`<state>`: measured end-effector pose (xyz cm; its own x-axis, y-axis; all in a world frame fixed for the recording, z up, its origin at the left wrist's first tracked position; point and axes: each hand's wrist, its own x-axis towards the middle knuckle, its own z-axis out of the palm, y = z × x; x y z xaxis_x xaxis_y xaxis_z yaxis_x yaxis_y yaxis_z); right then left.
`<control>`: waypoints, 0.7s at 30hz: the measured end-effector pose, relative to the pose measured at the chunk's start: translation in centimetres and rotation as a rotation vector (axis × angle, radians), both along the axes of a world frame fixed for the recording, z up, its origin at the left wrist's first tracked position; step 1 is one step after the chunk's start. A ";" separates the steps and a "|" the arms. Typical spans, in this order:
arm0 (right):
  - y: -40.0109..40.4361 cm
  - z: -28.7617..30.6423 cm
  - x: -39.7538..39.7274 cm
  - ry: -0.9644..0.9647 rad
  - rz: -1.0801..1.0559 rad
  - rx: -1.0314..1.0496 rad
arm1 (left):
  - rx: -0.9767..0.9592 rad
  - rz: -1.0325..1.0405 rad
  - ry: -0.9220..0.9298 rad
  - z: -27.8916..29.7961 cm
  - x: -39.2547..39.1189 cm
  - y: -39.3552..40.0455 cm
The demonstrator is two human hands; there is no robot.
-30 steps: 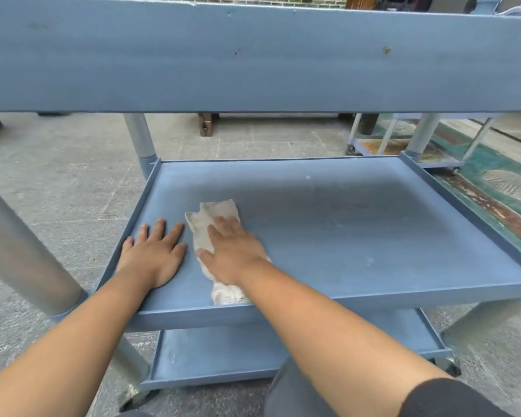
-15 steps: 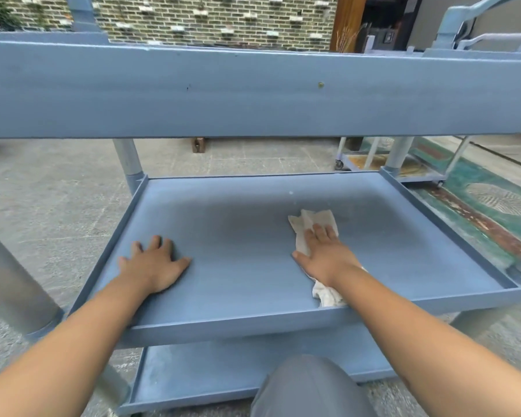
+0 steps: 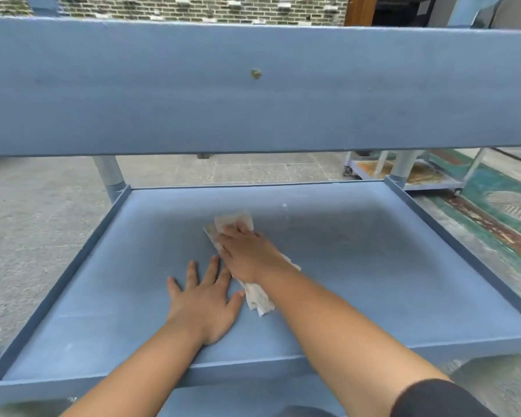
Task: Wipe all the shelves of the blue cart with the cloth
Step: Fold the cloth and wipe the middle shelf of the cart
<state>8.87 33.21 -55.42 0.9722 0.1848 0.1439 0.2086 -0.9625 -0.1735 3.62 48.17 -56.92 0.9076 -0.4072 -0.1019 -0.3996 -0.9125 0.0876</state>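
The blue cart's middle shelf (image 3: pixel 358 266) lies in front of me, with the front wall of the top shelf (image 3: pixel 253 85) filling the upper view. A crumpled off-white cloth (image 3: pixel 257 297) lies on the middle shelf near its centre. My right hand (image 3: pixel 248 254) presses flat on the cloth, covering its middle; the cloth shows beyond the fingertips and under the wrist. My left hand (image 3: pixel 206 305) rests flat on the bare shelf just left of the cloth, fingers spread, its thumb close to the cloth. Only a sliver of the bottom shelf (image 3: pixel 238 398) shows.
Grey metal posts (image 3: pixel 109 176) hold the shelves at the far corners. A second small cart (image 3: pixel 403 173) on wheels stands behind to the right on a green patterned floor. Grey paving (image 3: pixel 27 236) lies to the left. A brick wall (image 3: pixel 193 9) is at the back.
My right hand slid the cloth right, then back left toward the shelf's centre. My left hand now lies nearer the middle, beside the cloth. The view has shifted closer.
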 end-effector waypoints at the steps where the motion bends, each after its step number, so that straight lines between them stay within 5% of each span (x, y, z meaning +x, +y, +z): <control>1: -0.4 0.0 1.3 0.009 -0.039 -0.028 | 0.012 0.003 -0.004 -0.1 0.0 0.0; 11: -6.3 -0.1 7.7 0.089 -0.325 -0.025 | 0.019 0.044 -0.031 -0.3 -0.2 0.2; 21: -18.7 0.2 4.6 0.104 -0.646 0.027 | 0.014 0.047 -0.023 0.3 -0.2 0.3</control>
